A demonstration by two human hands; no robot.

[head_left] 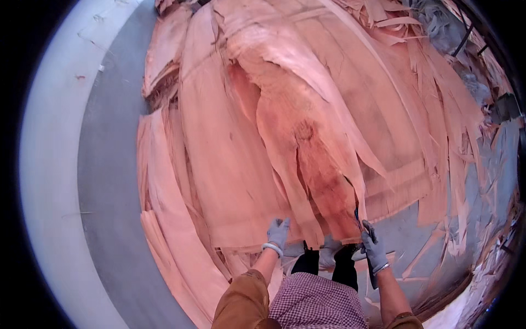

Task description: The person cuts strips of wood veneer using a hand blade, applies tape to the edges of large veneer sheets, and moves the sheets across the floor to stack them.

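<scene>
A ragged, reddish-brown wood veneer sheet (329,175) with splits and a dark knot mark lies on top of wide, pale pink veneer sheets (219,164). My left hand (278,233), in a grey glove, is above the near edge of the pale sheets, left of the ragged sheet. Its fingers are curled in, with nothing visible in them. At the ragged sheet's near right corner is my right hand (374,248), gloved too. It is closed around a long, dark tool (373,278), whose kind I cannot make out. Part of the tool is hidden behind the hand and wrist.
Narrow veneer strips (178,263) are stacked along the left side. Torn veneer scraps (449,148) spread over the right side, beside crumpled clear plastic (438,27). A grey floor (115,164) runs along the left. My shoes stand at the stack's near edge.
</scene>
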